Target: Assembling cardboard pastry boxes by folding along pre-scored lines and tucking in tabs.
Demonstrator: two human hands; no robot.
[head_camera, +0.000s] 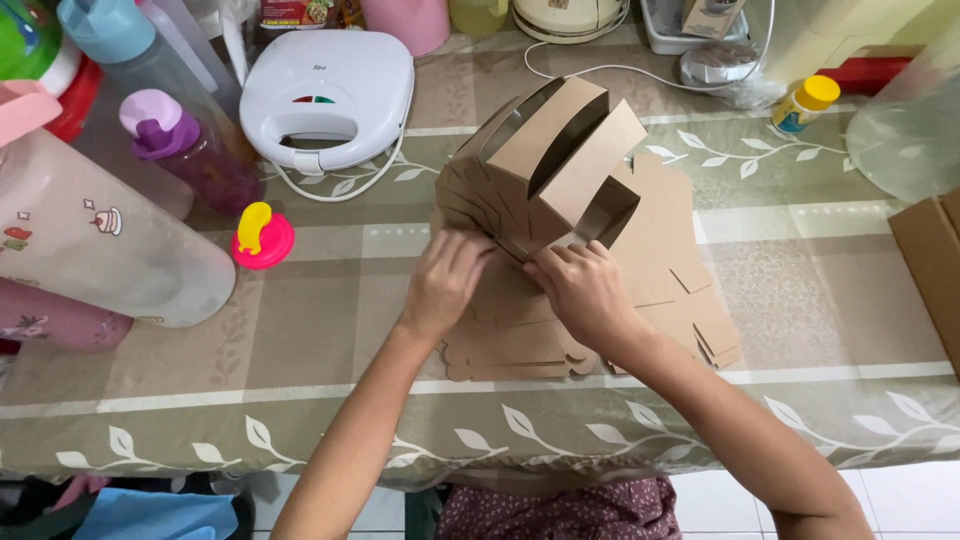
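Head view, only cam. We're at the table, leaf-print cloth. Left hand and right hand both work the near lower edge of a half-formed brown card box.

Left grip: fingers curled, pinching a card flap at the box's left-front corner. Right grip: fingers bent, pressing on the front edge; can't tell if it's closed round anything.

Box sits tilted, top panels w/ window cut-outs still standing open, not tucked. So approx mid-fold: body is up, closure not done.

Under and beside it, a stack of flat die-cut blanks, more fanned to the right: plenty left unfolded, we judge.

Around: white sandwich press far left, pink-and-yellow lid, purple-cap bottle, small yellow-cap jar.
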